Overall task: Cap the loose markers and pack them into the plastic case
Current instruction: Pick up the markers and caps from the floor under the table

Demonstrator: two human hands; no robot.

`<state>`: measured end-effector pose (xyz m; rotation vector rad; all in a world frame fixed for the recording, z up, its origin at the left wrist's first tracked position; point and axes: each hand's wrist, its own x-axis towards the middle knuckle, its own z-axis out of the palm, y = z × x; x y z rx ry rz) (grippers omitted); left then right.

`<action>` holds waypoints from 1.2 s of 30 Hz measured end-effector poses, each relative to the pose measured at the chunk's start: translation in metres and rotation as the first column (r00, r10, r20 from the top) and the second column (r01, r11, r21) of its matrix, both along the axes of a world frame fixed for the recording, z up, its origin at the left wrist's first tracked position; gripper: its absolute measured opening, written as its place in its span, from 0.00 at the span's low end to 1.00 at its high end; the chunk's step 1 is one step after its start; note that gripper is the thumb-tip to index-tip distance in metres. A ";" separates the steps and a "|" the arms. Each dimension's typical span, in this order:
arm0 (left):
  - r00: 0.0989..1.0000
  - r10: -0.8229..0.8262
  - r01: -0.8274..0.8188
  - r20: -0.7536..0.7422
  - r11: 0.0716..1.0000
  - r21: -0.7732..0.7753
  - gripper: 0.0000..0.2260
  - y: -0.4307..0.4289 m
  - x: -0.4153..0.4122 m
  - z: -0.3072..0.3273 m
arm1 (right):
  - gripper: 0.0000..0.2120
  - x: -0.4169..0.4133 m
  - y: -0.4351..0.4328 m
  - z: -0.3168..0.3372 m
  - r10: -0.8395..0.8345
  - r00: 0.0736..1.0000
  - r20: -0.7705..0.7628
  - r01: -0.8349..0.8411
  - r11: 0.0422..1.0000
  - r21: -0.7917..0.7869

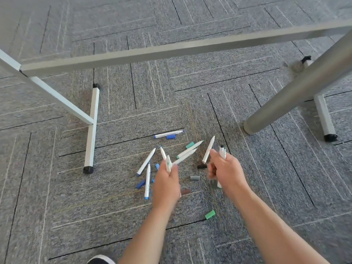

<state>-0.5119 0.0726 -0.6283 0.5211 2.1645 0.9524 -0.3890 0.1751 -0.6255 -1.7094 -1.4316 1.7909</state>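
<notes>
Several white uncapped markers lie scattered on the grey carpet, among them a blue-tipped marker (168,133) at the far side and another marker (146,161) to the left. Loose caps lie around them: a blue cap (140,184), a grey cap (195,177), a black cap (202,166) and a green cap (210,214) nearest me. My left hand (166,182) is shut on a white marker (168,163) that sticks up from the fist. My right hand (225,171) grips markers (222,152), slightly blurred. No plastic case is in view.
A white metal table frame (91,126) stands at the left with a crossbar (171,50) across the top. A thick grey table leg (297,92) slants down at the right. The toe of a shoe (101,260) shows at the bottom edge.
</notes>
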 end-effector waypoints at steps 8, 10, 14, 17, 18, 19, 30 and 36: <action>0.971 -0.234 0.238 -0.048 0.964 0.117 0.05 0.043 -0.021 0.009 | 0.12 -0.013 0.041 -0.059 0.033 0.849 0.528 -0.148 0.973 0.177; 0.963 -0.258 0.266 -0.075 0.955 0.129 0.12 0.049 -0.026 0.006 | 0.14 -0.023 0.050 -0.059 0.101 0.771 0.629 -0.250 0.956 0.152; 0.942 -0.303 0.310 -0.145 0.950 0.027 0.14 0.053 -0.039 -0.010 | 0.11 -0.038 0.063 -0.063 0.168 0.660 0.732 -0.306 0.950 0.058; 0.884 -0.386 0.378 -0.266 0.922 -0.082 0.12 0.055 -0.047 -0.025 | 0.08 -0.038 0.068 -0.066 0.195 0.654 0.731 -0.305 0.952 0.019; 0.849 -0.419 0.396 -0.322 0.908 -0.137 0.11 0.056 -0.048 -0.029 | 0.08 -0.035 0.070 -0.065 0.191 0.694 0.695 -0.275 0.961 0.011; 0.809 -0.456 0.413 -0.370 0.890 -0.194 0.11 0.057 -0.049 -0.034 | 0.08 -0.031 0.071 -0.064 0.177 0.748 0.640 -0.226 0.974 -0.004; 0.572 -0.673 0.482 -0.469 0.738 -0.472 0.13 0.065 -0.028 -0.070 | 0.06 -0.009 0.049 -0.035 0.032 0.969 0.243 -0.001 0.992 -0.129; 0.700 -0.610 0.493 -0.373 0.789 -0.365 0.10 0.060 -0.027 -0.053 | 0.09 -0.018 0.043 -0.031 -0.066 0.977 0.205 0.077 0.996 -0.047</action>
